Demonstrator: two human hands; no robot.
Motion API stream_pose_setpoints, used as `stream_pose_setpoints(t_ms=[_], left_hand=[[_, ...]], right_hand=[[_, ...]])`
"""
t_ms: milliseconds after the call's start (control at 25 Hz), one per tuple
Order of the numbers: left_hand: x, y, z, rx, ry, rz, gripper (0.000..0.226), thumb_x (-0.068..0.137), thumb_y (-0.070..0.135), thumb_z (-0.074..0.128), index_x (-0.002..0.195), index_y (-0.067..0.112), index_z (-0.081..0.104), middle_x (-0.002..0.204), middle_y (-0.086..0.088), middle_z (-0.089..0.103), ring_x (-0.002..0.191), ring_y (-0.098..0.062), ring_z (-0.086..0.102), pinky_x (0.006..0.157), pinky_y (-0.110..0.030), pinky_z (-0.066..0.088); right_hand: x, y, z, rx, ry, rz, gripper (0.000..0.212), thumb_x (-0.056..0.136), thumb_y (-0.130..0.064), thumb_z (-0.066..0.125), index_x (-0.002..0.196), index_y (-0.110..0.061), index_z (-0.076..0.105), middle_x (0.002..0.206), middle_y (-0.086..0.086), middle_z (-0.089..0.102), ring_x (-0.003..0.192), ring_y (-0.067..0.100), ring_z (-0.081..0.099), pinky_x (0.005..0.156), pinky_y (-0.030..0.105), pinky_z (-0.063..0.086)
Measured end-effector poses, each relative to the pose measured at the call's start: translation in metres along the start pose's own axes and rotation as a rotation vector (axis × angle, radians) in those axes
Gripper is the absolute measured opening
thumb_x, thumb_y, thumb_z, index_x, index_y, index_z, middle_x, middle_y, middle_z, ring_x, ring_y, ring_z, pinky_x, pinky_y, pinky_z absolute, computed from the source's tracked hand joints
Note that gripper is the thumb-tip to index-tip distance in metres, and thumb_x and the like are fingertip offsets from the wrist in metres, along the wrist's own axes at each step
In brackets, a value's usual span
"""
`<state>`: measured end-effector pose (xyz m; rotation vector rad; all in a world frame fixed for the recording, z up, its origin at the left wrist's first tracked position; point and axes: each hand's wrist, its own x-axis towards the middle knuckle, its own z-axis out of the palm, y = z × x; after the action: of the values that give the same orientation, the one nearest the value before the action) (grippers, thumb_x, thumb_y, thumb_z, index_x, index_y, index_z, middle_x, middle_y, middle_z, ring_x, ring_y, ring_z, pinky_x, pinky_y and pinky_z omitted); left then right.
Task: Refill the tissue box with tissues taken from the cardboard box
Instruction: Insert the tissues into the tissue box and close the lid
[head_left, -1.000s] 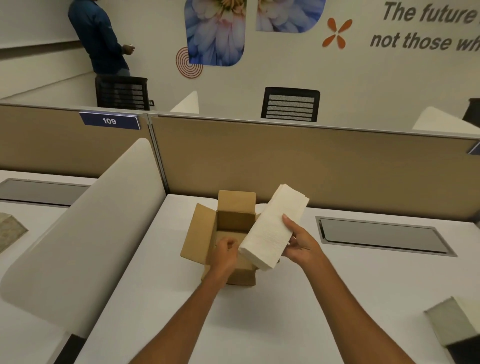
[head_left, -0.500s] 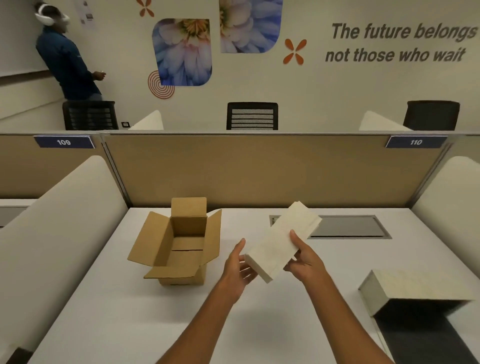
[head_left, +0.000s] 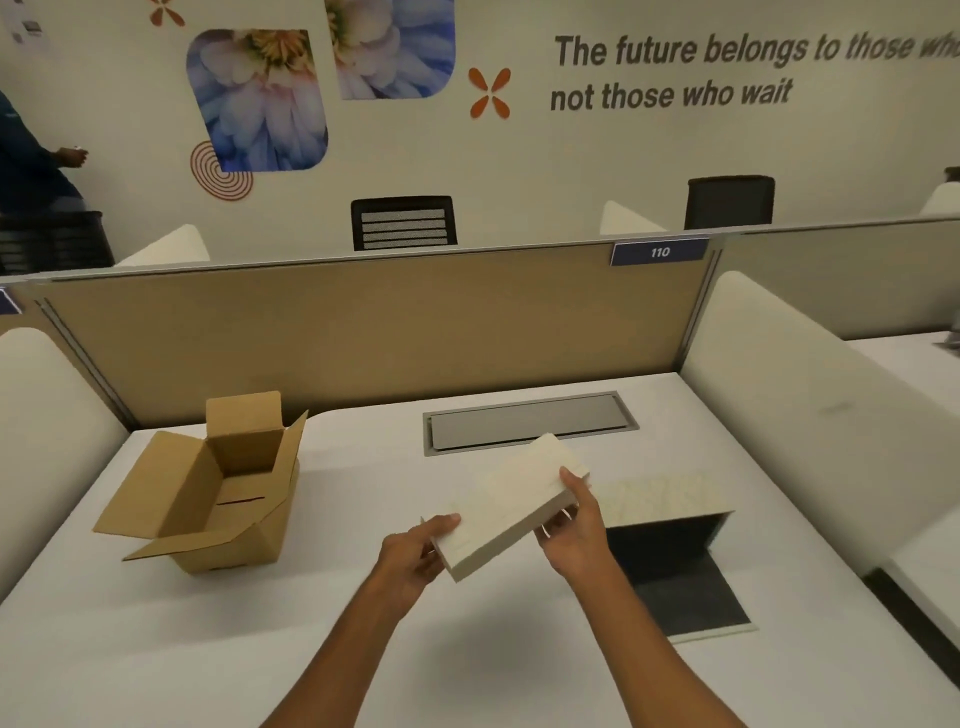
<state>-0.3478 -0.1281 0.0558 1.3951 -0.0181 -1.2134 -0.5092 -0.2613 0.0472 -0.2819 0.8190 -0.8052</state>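
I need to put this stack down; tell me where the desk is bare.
Bare: the white desk between brown cardboard box and speckled open tissue box, and its near edge. Crowded: the right side around that tissue box.

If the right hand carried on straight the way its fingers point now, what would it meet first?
The right hand points up and left, with its grip on the tissue stack, so the stack itself is already in the way. Beyond that, the line seems to run over bare desk toward the cardboard box; depth is uncertain.
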Motion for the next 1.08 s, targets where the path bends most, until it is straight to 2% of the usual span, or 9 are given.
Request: stream_pose_setpoints(t_ms=[200, 400, 520, 680, 960, 1080], left_hand=[[0.008, -0.003, 0.005, 0.010, -0.002, -0.052, 0.029, 0.073, 0.005, 0.075, 0.099, -0.004, 0.066, 0.085, -0.014, 0.066, 0.066, -0.023, 0.058, 0.045, -0.024, 0.052], [0.014, -0.013, 0.018, 0.066, -0.023, -0.116, 0.022, 0.069, 0.006, 0.076, 0.089, 0.006, 0.066, 0.088, -0.013, 0.064, 0.074, -0.024, 0.058, 0.063, -0.034, 0.047], [0.018, -0.022, 0.029, 0.125, -0.064, -0.139, 0.027, 0.069, 0.005, 0.077, 0.094, 0.004, 0.066, 0.086, -0.013, 0.065, 0.074, -0.026, 0.060, 0.064, -0.033, 0.047], [0.022, -0.035, 0.054, 0.186, -0.084, -0.161, 0.038, 0.068, 0.003, 0.079, 0.103, 0.001, 0.065, 0.087, -0.013, 0.065, 0.073, -0.026, 0.060, 0.062, -0.033, 0.049], [0.027, -0.073, 0.106, 0.187, -0.083, -0.199, 0.054, 0.064, -0.002, 0.082, 0.113, -0.007, 0.060, 0.091, -0.016, 0.067, 0.075, -0.027, 0.066, 0.047, -0.030, 0.054], [0.030, -0.093, 0.136, 0.161, -0.063, -0.209, 0.062, 0.065, 0.000, 0.083, 0.120, -0.006, 0.055, 0.107, -0.020, 0.066, 0.084, -0.028, 0.066, 0.049, -0.033, 0.056]], right_hand=[[-0.006, -0.030, -0.038, -0.215, -0.023, 0.053, 0.058, 0.067, -0.029, 0.080, 0.116, -0.010, 0.057, 0.117, 0.019, 0.059, 0.112, 0.034, 0.057, 0.093, 0.042, 0.053], [-0.013, -0.050, -0.063, -0.448, 0.065, 0.047, 0.051, 0.072, -0.023, 0.078, 0.115, -0.006, 0.058, 0.125, 0.023, 0.058, 0.116, 0.036, 0.057, 0.093, 0.042, 0.053], [-0.018, -0.057, -0.080, -0.494, 0.136, 0.021, 0.052, 0.077, -0.021, 0.075, 0.121, -0.005, 0.054, 0.122, 0.022, 0.059, 0.112, 0.035, 0.058, 0.081, 0.039, 0.056], [-0.023, -0.071, -0.107, -0.484, 0.221, 0.024, 0.048, 0.077, -0.019, 0.074, 0.118, -0.007, 0.052, 0.114, 0.018, 0.059, 0.102, 0.031, 0.059, 0.066, 0.034, 0.056], [-0.009, -0.112, -0.154, -0.546, 0.323, 0.071, 0.047, 0.073, -0.018, 0.073, 0.113, -0.012, 0.048, 0.104, 0.015, 0.056, 0.093, 0.029, 0.056, 0.066, 0.034, 0.056], [0.003, -0.138, -0.178, -0.583, 0.332, 0.087, 0.048, 0.074, -0.018, 0.072, 0.115, -0.009, 0.048, 0.102, 0.014, 0.055, 0.093, 0.029, 0.055, 0.073, 0.036, 0.056]])
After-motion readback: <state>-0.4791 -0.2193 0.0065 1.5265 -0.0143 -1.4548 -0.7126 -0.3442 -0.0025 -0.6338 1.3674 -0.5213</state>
